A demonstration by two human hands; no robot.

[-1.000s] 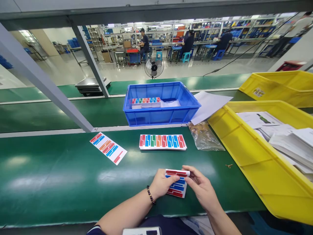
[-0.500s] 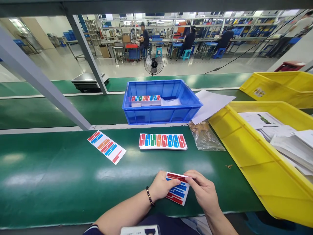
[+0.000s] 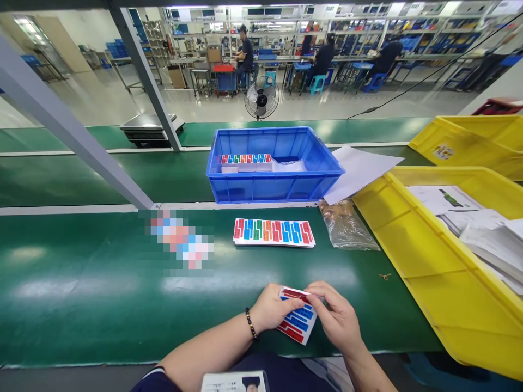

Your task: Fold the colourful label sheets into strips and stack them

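Low in the view, close to my body, both hands are closed on a sticker sheet [image 3: 297,325] printed with red and blue stepped labels. My left hand [image 3: 267,309] grips its left side, with the thumb lying across the printed face. At the upper right corner my right hand [image 3: 338,318] pinches the edge between thumb and fingers. The sheet looks short, perhaps folded; its back is hidden. Beyond my hands lies a neat stack of sticker sheets [image 3: 273,232] with red, blue, green and orange labels. Farther left is another sheet [image 3: 180,239], pixelated now.
A blue bin [image 3: 275,188] holding more sticker sheets stands behind the stack. Right of it are white paper [image 3: 363,166], a clear plastic bag [image 3: 347,226] and a yellow bin [image 3: 412,267] of papers. A slanted metal post [image 3: 102,158] rises at left.
The camera view has shifted slightly, so the background sits a little higher and to the right. My hands keep almost the same grip on the sticker sheet.
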